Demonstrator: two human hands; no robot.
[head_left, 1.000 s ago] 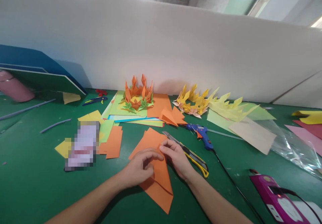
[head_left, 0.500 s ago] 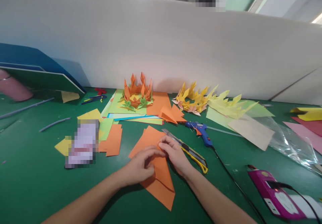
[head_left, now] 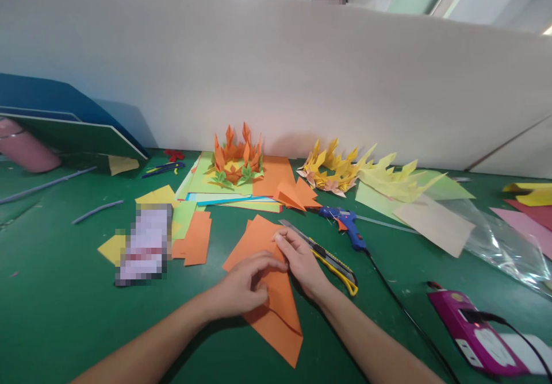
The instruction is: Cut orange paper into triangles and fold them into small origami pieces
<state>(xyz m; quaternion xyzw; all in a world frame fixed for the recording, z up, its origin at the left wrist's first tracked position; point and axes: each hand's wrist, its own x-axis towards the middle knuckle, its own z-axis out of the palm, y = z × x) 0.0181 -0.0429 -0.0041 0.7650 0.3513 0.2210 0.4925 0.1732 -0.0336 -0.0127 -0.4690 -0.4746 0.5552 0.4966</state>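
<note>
A folded orange paper sheet [head_left: 276, 309] lies on the green table [head_left: 56, 309] in front of me. My left hand [head_left: 244, 286] presses down on the middle of the sheet with curled fingers. My right hand [head_left: 299, 260] pinches the sheet's upper fold, its fingers pressed together on the paper. A yellow utility knife [head_left: 332, 257] lies just right of my right hand.
A blue glue gun [head_left: 347, 227] with a black cord lies beyond the knife. Orange [head_left: 235, 157] and yellow [head_left: 334, 171] origami flowers stand against the white partition. Loose coloured papers [head_left: 194, 237], a magenta device [head_left: 476, 335] and clear plastic wrap [head_left: 504, 246] lie around.
My right hand has slid a little up along the fold of the orange sheet. The left hand has stayed pressed on the paper.
</note>
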